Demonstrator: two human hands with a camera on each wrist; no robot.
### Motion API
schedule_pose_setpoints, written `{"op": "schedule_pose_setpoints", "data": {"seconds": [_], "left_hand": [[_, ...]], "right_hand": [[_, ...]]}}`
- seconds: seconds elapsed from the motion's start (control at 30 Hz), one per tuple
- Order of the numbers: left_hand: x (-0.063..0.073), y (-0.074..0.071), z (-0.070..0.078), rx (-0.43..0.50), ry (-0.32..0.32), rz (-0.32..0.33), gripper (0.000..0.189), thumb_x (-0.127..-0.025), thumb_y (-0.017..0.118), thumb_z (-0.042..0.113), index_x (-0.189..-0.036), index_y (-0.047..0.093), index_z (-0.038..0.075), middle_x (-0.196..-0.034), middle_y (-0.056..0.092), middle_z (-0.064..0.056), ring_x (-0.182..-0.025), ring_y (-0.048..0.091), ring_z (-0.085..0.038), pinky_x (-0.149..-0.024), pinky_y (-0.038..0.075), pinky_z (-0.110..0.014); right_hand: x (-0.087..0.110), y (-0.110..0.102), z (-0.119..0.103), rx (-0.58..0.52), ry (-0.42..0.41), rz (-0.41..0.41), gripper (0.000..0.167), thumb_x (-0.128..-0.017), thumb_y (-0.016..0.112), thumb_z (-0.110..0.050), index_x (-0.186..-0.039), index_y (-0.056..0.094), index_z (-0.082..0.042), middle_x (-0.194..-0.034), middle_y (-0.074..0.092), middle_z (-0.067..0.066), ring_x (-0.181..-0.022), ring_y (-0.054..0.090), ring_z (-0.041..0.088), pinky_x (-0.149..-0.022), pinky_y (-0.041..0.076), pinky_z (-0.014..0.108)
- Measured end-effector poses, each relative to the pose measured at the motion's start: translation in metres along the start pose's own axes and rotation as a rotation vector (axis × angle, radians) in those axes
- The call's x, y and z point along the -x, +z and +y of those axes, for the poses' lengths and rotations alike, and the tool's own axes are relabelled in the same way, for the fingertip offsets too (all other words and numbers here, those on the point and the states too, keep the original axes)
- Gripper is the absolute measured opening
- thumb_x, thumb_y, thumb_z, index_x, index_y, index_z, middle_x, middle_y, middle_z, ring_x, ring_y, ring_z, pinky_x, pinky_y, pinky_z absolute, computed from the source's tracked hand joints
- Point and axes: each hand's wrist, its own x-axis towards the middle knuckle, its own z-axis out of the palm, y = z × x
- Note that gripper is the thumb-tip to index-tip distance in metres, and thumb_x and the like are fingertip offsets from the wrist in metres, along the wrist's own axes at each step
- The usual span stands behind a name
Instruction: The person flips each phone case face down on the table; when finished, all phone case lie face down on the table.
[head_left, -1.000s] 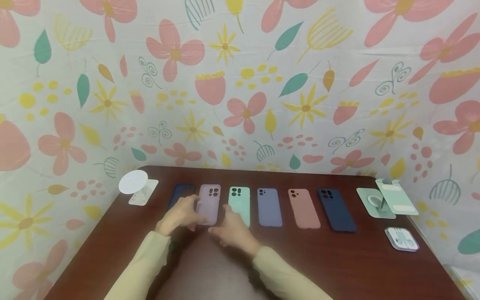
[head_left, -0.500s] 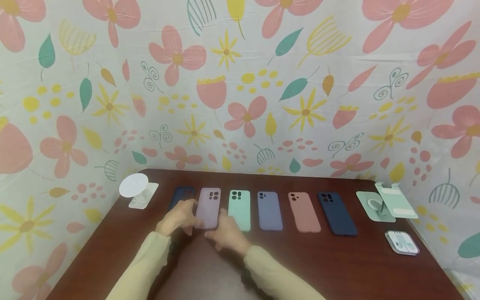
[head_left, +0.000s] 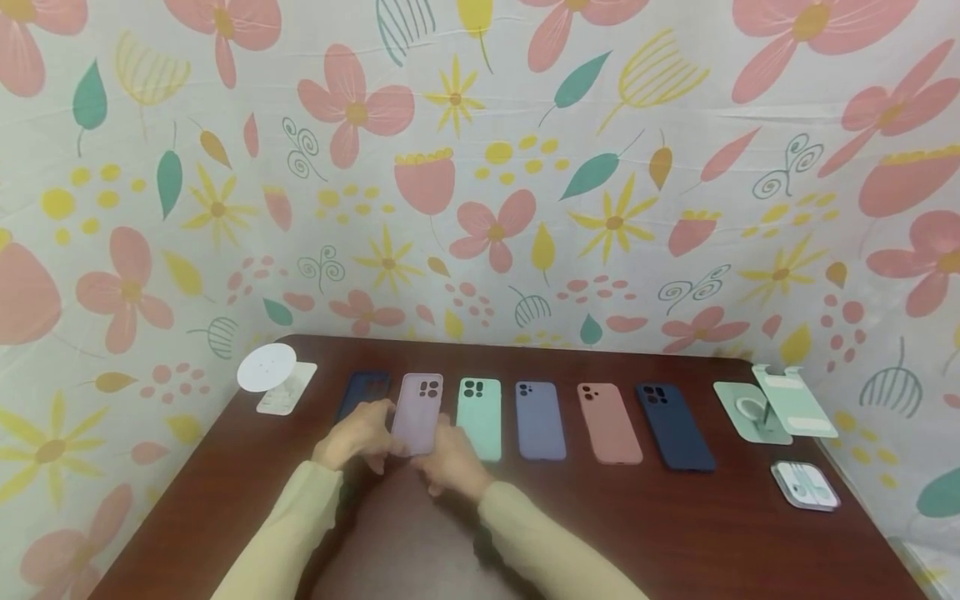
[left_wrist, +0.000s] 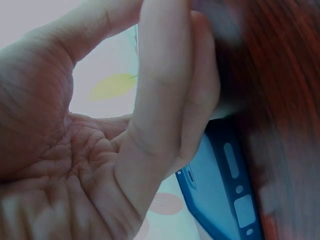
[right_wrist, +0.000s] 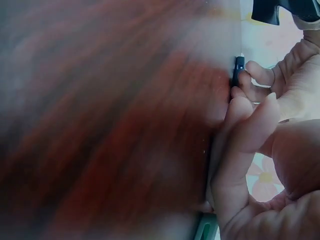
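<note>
A lilac phone case [head_left: 417,412] lies on the table, second from the left in a row of phone cases. My left hand [head_left: 360,433] holds its lower left edge, fingers curled and thumb near the bottom corner. At the lower right edge, my right hand [head_left: 453,458] grips the case with bent fingers, its thumb by the bottom edge. The left wrist view shows the curled fingers [left_wrist: 165,75], but their contact with the case is hidden. A dark blue phone case [head_left: 365,392] lies partly behind the left hand; a mint green phone case [head_left: 480,417] is beside the right.
Further right lie a periwinkle phone case [head_left: 540,421], a pink phone case [head_left: 610,423] and a navy phone case [head_left: 675,427]. A white stand [head_left: 277,379] is at the far left. A mint folding stand [head_left: 772,404] and boxed earphones [head_left: 806,485] sit at the right edge.
My right hand has moved left and in against the lilac case's lower right edge. The left hand stays at the left edge; the case has barely shifted.
</note>
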Motion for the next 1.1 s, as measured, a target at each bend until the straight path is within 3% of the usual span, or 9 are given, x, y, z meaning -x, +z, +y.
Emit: {"op": "schedule_pose_setpoints", "data": {"seconds": [0.2,0.47,0.7,0.8,1.0,1.1], "left_hand": [[0.000,0.001,0.000,0.036,0.011,0.004,0.070,-0.081,0.092,0.014,-0.140,0.058,-0.003,-0.080,0.073,-0.011,-0.051,0.074,-0.021,-0.073,0.066,-0.035],[0.000,0.003,-0.003,0.031,0.008,0.000,0.055,-0.083,0.090,0.016,-0.126,0.060,0.001,-0.077,0.072,-0.011,-0.051,0.073,-0.021,-0.085,0.064,-0.038],[0.000,0.004,-0.005,0.044,0.004,-0.014,0.053,-0.083,0.091,0.015,-0.123,0.059,0.002,-0.077,0.071,-0.012,-0.051,0.073,-0.022,-0.088,0.064,-0.039],[0.000,0.004,-0.004,0.044,0.007,-0.019,0.055,-0.084,0.090,0.015,-0.127,0.059,0.002,-0.077,0.071,-0.011,-0.051,0.073,-0.021,-0.086,0.064,-0.037],[0.002,0.003,-0.003,0.072,0.022,-0.032,0.058,-0.086,0.088,0.015,-0.134,0.059,-0.001,-0.079,0.071,-0.012,-0.051,0.073,-0.021,-0.073,0.065,-0.032],[0.002,0.003,-0.003,0.091,0.026,-0.035,0.063,-0.088,0.090,0.023,-0.137,0.059,-0.002,-0.080,0.072,-0.012,-0.052,0.073,-0.020,-0.065,0.065,-0.033]], "right_hand": [[-0.002,-0.002,-0.001,0.016,-0.011,0.006,0.052,-0.089,0.075,0.003,-0.133,0.048,0.011,-0.090,0.060,0.016,-0.042,0.066,0.019,-0.041,0.057,0.030],[0.001,-0.002,0.000,-0.048,0.010,0.005,0.070,-0.090,0.077,0.004,-0.149,0.040,0.010,-0.077,0.064,0.014,-0.043,0.066,0.018,-0.043,0.058,0.031],[0.003,-0.002,0.003,-0.092,-0.025,0.018,0.074,-0.088,0.077,0.004,-0.152,0.040,0.007,-0.101,0.070,0.032,-0.043,0.066,0.020,-0.043,0.059,0.033],[0.003,-0.002,0.005,-0.086,-0.034,0.025,0.077,-0.087,0.077,0.004,-0.154,0.039,0.005,-0.104,0.071,0.032,-0.042,0.066,0.019,-0.042,0.058,0.032],[0.010,-0.005,0.001,-0.052,-0.069,0.063,0.080,-0.085,0.075,0.011,-0.156,0.038,0.008,-0.104,0.072,0.034,-0.041,0.064,0.019,-0.041,0.057,0.033],[0.011,-0.005,0.000,-0.029,-0.065,0.080,0.081,-0.086,0.075,0.011,-0.158,0.038,0.007,-0.107,0.073,0.035,-0.041,0.063,0.017,-0.041,0.056,0.032]]}}
